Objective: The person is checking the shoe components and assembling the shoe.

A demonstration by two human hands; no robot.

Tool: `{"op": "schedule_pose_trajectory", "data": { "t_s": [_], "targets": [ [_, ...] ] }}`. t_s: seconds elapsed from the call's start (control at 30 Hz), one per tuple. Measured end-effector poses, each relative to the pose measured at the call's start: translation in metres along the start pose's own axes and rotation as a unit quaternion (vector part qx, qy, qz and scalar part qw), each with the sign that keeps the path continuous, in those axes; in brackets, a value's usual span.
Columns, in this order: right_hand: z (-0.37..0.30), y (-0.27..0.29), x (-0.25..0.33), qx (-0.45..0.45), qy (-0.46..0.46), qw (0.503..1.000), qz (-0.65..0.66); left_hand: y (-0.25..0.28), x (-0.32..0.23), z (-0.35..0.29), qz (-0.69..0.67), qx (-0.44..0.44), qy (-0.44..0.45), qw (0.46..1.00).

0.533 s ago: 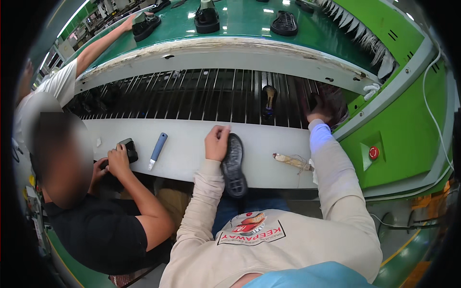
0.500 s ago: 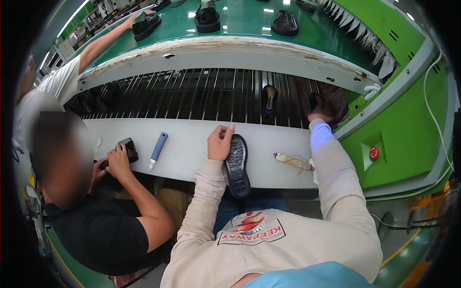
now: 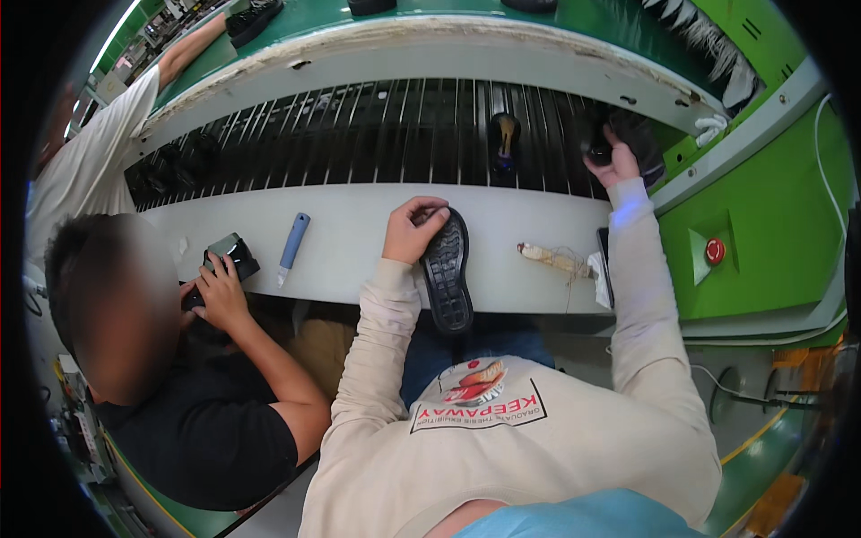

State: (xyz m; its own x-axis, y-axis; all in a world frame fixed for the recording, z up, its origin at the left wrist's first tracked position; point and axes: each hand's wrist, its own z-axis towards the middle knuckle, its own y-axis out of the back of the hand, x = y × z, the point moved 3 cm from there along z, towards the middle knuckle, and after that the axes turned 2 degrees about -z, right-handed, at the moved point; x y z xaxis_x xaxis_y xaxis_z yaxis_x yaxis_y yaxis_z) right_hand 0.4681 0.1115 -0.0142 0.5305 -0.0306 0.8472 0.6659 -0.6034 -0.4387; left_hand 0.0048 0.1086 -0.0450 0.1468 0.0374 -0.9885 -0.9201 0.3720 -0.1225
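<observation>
My left hand (image 3: 415, 229) pinches the upper edge of a black rubber shoe sole (image 3: 450, 285), its ridged face up. The sole lies lengthwise over the near edge of the white work ledge (image 3: 359, 233). My right hand (image 3: 617, 163) reaches over the rollers at the machine's opening. Its fingers curl round a dark thing that looks like a black shoe (image 3: 596, 143); shadow hides much of its shape. A shoe upper with a tan underside (image 3: 506, 139) rests on the rollers to the left of that hand.
A blue-handled knife (image 3: 294, 247) and a thread-wrapped stick (image 3: 552, 257) lie on the ledge. At left, a co-worker's hands (image 3: 220, 287) hold a black shoe part. A red stop button (image 3: 714, 251) sits on the green machine. Dark shoes (image 3: 184, 157) stand on the far-left rollers.
The view has tipped, so the ledge and rollers appear higher. My right hand has turned, its fingers now round the dark shoe. My left hand still grips the sole.
</observation>
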Motion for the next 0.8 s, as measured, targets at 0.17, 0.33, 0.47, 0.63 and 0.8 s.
{"op": "schedule_pose_trajectory", "data": {
  "t_s": [0.17,0.33,0.47,0.63,0.8],
  "targets": [
    [-0.158,-0.051,-0.017,0.189,-0.121,0.937,0.268,-0.001,-0.006,-0.003,0.038,-0.013,0.012,0.999],
    [-0.208,-0.046,-0.055,0.105,-0.089,0.983,0.12,-0.027,-0.04,0.001,-0.059,-0.002,-0.003,0.998],
    [-0.258,-0.056,-0.058,0.172,0.008,0.985,0.006,-0.051,-0.091,0.001,-0.07,-0.002,-0.075,0.995],
    [-0.3,-0.061,-0.078,0.121,0.116,0.972,-0.165,-0.06,-0.096,-0.001,-0.034,0.015,-0.106,0.994],
    [-0.331,-0.07,-0.105,0.179,0.194,0.954,-0.142,-0.058,-0.105,-0.009,-0.127,0.061,-0.111,0.984]
  ]
}}
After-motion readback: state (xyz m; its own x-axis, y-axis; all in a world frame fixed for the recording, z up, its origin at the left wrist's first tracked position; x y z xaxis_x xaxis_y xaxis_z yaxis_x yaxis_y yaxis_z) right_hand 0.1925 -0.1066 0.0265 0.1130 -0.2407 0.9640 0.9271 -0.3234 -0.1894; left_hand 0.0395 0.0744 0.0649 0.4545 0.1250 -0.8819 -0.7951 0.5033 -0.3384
